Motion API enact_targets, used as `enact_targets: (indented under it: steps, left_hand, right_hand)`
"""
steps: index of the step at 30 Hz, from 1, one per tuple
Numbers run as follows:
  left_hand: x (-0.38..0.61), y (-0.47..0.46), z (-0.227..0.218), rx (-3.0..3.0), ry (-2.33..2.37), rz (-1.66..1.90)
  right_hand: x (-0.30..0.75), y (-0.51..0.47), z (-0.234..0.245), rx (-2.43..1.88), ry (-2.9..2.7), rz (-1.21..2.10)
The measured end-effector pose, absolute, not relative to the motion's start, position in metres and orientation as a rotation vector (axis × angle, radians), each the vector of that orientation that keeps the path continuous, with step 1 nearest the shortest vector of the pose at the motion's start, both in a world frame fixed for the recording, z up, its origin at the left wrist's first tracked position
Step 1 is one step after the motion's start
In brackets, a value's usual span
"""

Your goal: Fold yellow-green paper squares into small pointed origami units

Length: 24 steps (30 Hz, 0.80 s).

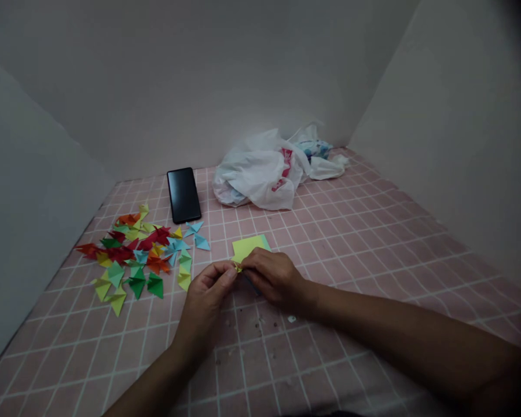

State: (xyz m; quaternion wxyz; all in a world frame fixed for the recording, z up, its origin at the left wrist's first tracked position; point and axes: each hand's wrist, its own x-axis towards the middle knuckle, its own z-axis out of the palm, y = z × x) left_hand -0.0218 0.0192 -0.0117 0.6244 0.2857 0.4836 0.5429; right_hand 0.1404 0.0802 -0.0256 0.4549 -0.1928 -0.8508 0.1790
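A small folded piece of yellow paper [238, 267] is pinched between my two hands, mostly hidden by the fingers. My left hand [211, 286] grips it from the left with thumb and index finger closed. From the right, my right hand [280, 278] holds its other side, fingers curled and pressed together. Just behind and under the right hand lies a stack of square paper sheets [248, 246], yellow on top with a green edge showing. To the left is a loose pile of folded paper pieces [136, 249] in red, orange, yellow, green and light blue.
A black phone [183, 195] lies screen up beyond the pile. Crumpled white plastic bags [260, 171] with red print sit near the back wall. The surface has a pink checked cover [330, 359], with a small white scrap [292, 318] near my right wrist. Walls rise on three sides.
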Motion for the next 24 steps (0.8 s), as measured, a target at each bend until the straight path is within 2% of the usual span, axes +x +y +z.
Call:
enact_targets:
  steps: [13,24]
  left_hand:
    - [-0.019,0.023,-0.003,0.525,1.171,1.370]
    - [-0.023,0.023,-0.001,0.605,1.332,1.330]
  right_hand:
    - [0.140,0.081,-0.027,-0.524,-1.989,0.546]
    - [0.139,0.082,-0.027,-0.481,-1.967,0.597]
